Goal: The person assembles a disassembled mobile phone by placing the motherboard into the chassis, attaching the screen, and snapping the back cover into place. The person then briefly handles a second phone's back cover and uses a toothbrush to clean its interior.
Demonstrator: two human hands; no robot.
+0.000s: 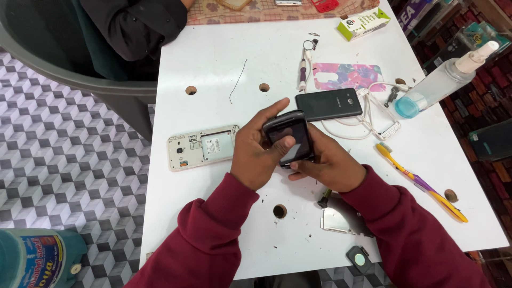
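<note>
Both hands meet over the middle of the white table [213, 58], gripping a small black phone with a dark glossy screen [290, 140]. The left hand [256, 152] wraps its fingers round the phone's left edge, thumb lying across the screen. The right hand [330, 165] cups it from below and the right, fingers curled under, so the phone's lower edge and back are hidden.

A silver metal plate [341, 218] lies partly under the right sleeve, its outline cut off. A white phone frame with its back open [202, 146] rests just left of the left hand. Behind the hands lie a flat black phone back cover [329, 104], white cables [368, 120] and a pink patterned case [346, 76]. A yellow and purple toothbrush [421, 184] lies to the right, near the table's edge. A clear spray bottle [445, 80] is tipped at the far right. Bare tabletop lies open at the far left; another person's dark sleeve [138, 24] is cut off at the top.
</note>
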